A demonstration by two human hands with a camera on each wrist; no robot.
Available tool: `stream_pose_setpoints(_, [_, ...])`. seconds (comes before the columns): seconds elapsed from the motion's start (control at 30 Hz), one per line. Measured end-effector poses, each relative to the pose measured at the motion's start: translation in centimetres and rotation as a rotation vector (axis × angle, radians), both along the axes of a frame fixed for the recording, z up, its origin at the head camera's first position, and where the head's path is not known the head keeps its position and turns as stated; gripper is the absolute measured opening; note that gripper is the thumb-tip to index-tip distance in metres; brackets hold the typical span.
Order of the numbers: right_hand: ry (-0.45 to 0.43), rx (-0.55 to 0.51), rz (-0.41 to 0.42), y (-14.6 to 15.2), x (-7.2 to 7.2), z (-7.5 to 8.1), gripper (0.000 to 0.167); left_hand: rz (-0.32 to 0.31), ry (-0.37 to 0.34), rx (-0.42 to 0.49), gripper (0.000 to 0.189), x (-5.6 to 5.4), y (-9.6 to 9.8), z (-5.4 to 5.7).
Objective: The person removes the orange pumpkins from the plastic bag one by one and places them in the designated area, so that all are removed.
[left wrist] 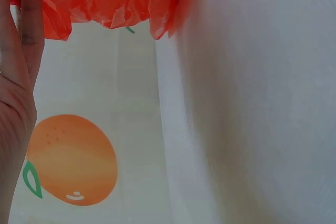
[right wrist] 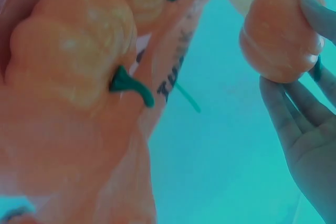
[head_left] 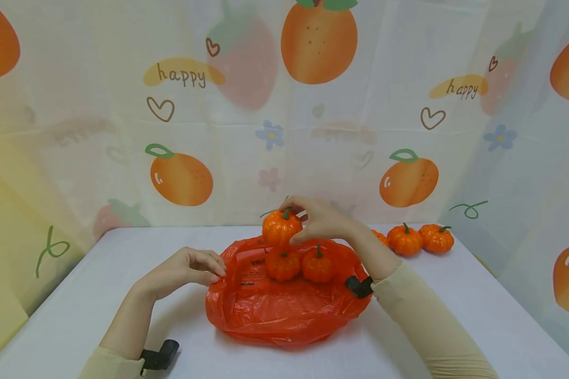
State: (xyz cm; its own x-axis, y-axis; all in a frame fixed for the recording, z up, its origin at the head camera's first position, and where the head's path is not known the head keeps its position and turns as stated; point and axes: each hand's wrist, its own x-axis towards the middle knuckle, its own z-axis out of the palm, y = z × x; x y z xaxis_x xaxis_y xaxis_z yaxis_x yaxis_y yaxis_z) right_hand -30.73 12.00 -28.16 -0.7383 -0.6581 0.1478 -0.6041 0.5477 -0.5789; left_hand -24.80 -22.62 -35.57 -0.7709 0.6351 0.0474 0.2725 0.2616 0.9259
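A small orange toy pumpkin with a green stem is held in my right hand, over the far rim of a red plastic bag. Fingers and thumb grip its sides, as the right wrist view also shows on the pumpkin. The bag lies with its mouth spread wide. Inside are two more pumpkins, one on the left and one on the right. My left hand pinches the bag's left rim between thumb and fingers; in the left wrist view the fingers reach up to the red plastic.
Several more pumpkins stand in a row at the table's back right, one partly hidden behind my right forearm. The white table ends at a fruit-printed curtain. Black wrist cameras are strapped to both wrists.
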Motion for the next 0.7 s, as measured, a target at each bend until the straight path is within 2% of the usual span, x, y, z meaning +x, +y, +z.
stream_pose_setpoints(0.23, [0.008,-0.062,-0.008,1.8,-0.3,0.5,0.061,0.002,0.003,-0.002,0.021,0.0,0.1,-0.1])
stream_pose_setpoints(0.7, [-0.032,-0.098,-0.119,5.4,0.1,1.1,0.061,-0.001,0.001,-0.002,0.021,-0.1,0.1,0.0])
